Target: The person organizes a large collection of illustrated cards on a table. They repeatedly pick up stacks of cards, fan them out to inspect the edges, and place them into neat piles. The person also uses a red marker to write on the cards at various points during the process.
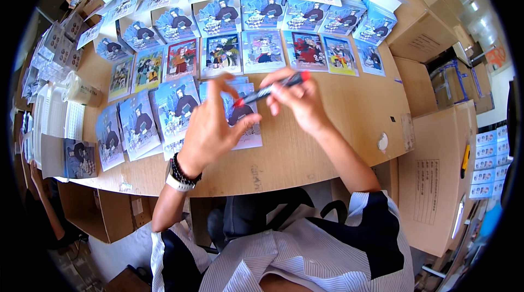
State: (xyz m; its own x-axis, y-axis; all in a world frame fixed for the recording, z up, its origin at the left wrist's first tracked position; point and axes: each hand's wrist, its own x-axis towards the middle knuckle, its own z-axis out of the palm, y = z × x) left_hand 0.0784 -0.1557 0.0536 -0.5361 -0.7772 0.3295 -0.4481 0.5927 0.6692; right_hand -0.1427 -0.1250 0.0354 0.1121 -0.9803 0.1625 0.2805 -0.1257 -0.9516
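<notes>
A dark marker pen (pixel 263 93) with red ends is gripped by my right hand (pixel 303 105), slanting across above the table. My left hand (pixel 206 129) has its thumb and fingers spread near the pen's lower red end; whether a finger touches it I cannot tell. Beneath my hands lie blue illustrated cards (pixel 250 138), partly hidden by my left hand. To their left, more blue cards (pixel 139 124) overlap in stacks. Farther back runs a row of colourful picture cards (pixel 263 53), with a row of blue illustrated boxes (pixel 217 16) behind it, several with lifted flaps.
At the left stand a lidded cup (pixel 82 89), white plastic baskets (pixel 48 123) and an open box (pixel 81 158). Large cardboard cartons (pixel 439 169) border the table's right side. A yellow cutter (pixel 465 161) rests against one carton. Another person's arm (pixel 46 202) shows at far left.
</notes>
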